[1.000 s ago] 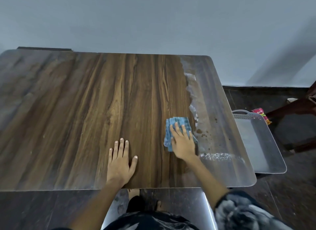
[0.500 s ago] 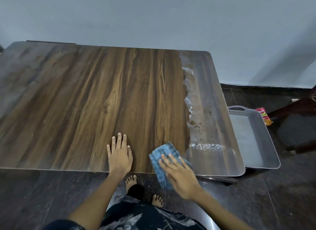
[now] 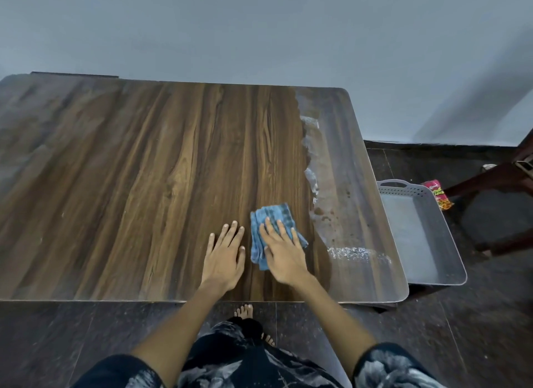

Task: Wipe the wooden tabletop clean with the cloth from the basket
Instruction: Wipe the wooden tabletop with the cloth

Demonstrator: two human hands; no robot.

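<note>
A blue cloth (image 3: 272, 218) lies flat on the wooden tabletop (image 3: 144, 185), near the front edge and right of centre. My right hand (image 3: 284, 252) presses down on the cloth with its fingers spread, covering its lower right part. My left hand (image 3: 225, 255) rests flat on the bare wood just left of the cloth, holding nothing. A hazy, dusty strip with white residue and brown specks (image 3: 331, 203) runs down the table's right side, beside the cloth. The grey plastic basket (image 3: 432, 231) sits on the floor at the table's right edge.
A grey wall stands right behind the table. A red snack packet (image 3: 439, 193) lies on the dark tiled floor beyond the basket, next to dark wooden furniture legs (image 3: 496, 182). My bare feet (image 3: 245, 311) stand at the table's front edge.
My right hand slid the cloth toward the front edge, partly over it, then pushed it back onto the wood. My left hand stayed flat on the table.
</note>
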